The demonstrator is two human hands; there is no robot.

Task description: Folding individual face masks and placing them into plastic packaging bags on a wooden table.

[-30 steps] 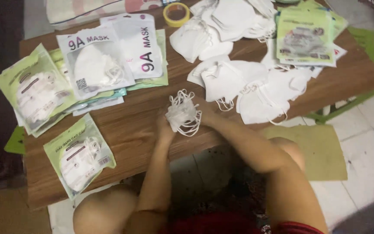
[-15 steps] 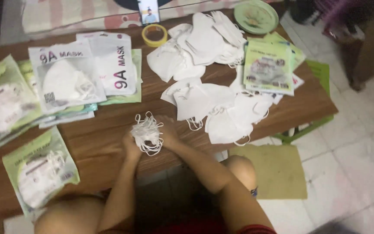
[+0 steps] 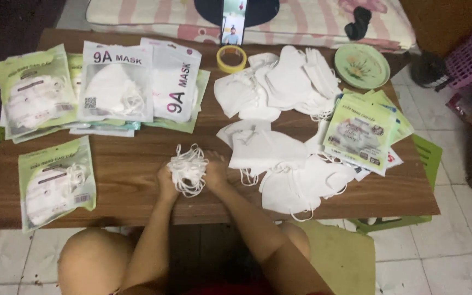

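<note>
While both sets of fingers are curled in and pressed against the stack of white face masks [image 3: 188, 168], we hold it squeezed between left hand [image 3: 166, 181] and right hand [image 3: 214, 172], ear loops spilling out top and bottom. The stack sits just above the near edge of the wooden table [image 3: 132, 164], roughly mid-width.

Judgement on doing this well: keep palms square to the stack so the edges line up, tuck the stray loops in before letting go, and don't loosen one side first or the stack fans out.

Outward from the stack:
- loose white masks [image 3: 285, 164] just right of it, some touching the right hand's far side
- second loose mask pile [image 3: 279, 82] beyond, toward the far edge
- green mask packets [image 3: 361, 131] further right
- one green sealed packet [image 3: 55, 183] well left
- white mask pouches [image 3: 137, 82] far-left, overlapping more green packets [image 3: 34, 93]
- yellow tape roll [image 3: 231, 58] and green plate [image 3: 362, 65] at the far edge
</note>
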